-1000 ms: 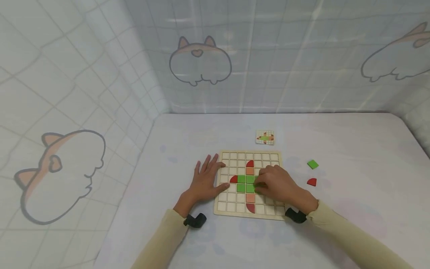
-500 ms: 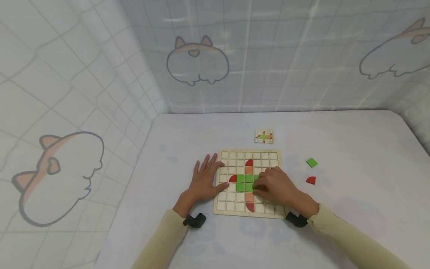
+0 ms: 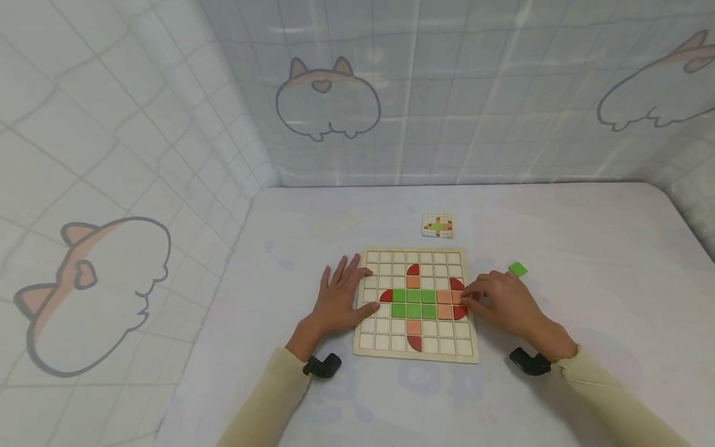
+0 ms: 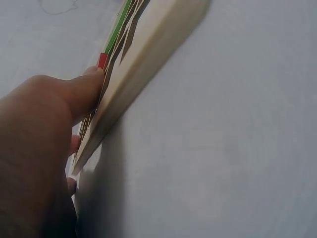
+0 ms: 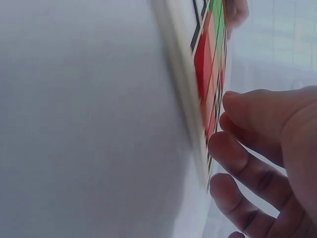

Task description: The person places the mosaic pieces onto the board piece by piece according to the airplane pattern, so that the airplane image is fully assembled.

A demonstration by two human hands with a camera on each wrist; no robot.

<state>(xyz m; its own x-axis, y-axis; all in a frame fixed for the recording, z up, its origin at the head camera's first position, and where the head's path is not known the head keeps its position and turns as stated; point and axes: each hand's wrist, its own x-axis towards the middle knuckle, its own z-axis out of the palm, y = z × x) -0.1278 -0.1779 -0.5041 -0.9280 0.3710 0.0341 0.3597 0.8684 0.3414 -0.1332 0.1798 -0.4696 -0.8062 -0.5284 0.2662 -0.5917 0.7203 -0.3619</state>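
Note:
A square wooden grid board [image 3: 391,344] lies on the table, with green, orange and red pieces set in its cells. My left hand [image 3: 337,298] rests at its left edge, fingers spread, with the thumb on the board next to a red quarter-circle piece [image 3: 386,296]. At the right edge my right hand [image 3: 505,304] has its fingertips close over an orange square [image 3: 456,297], between two red quarter-circle pieces, one of them the upper piece [image 3: 456,284]. In the right wrist view, its fingers [image 5: 228,151] are loosely bent and apart, and no piece shows between them.
Beyond the board lies a small pattern card [image 3: 438,226]. One loose green square [image 3: 517,269] is on the table [image 3: 586,248], just past the right hand. A white curtain [image 3: 475,93] with animal drawings hangs behind.
My right hand has moved right from the board's middle to its right edge, uncovering green, orange and red pieces. The loose red piece at right is no longer visible. The left hand stays put.

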